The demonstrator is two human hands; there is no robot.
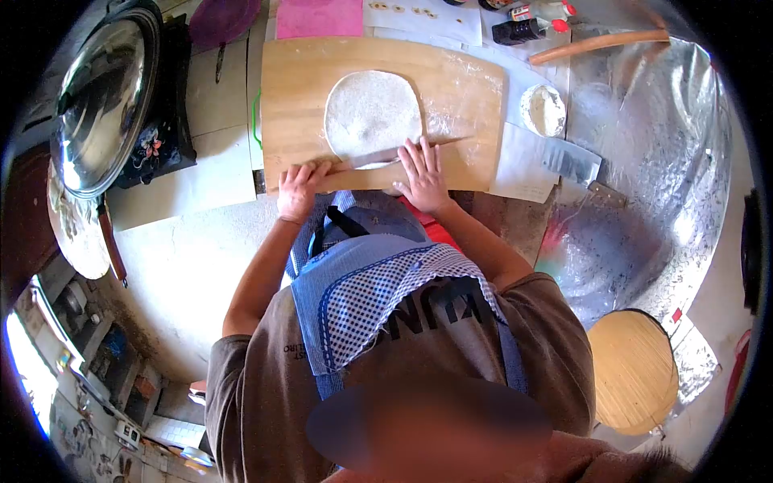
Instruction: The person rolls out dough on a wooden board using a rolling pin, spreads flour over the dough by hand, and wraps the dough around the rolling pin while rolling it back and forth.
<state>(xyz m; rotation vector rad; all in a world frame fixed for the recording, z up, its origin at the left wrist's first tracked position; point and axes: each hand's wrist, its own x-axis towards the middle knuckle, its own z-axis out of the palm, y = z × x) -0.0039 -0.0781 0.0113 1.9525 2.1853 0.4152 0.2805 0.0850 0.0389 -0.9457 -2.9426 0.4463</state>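
Observation:
A round, flat sheet of dough (373,111) lies on a floured wooden board (294,101). A thin wooden rolling pin (366,160) lies across the dough's near edge, tilted up to the right. My left hand (299,190) has its fingers curled over the pin's left end, near the board's front edge. Flat on the pin, right of its middle, rests my right hand (423,174), fingers stretched out and slightly spread. The near edge of the dough is partly hidden under the pin.
Right of the board are a bowl of flour (543,111) and a cleaver (573,161) on a foil-covered surface (684,161). Bottles (527,30) stand at the back right. A large lidded pan (105,97) is at the left, a round wooden board (634,370) at the lower right.

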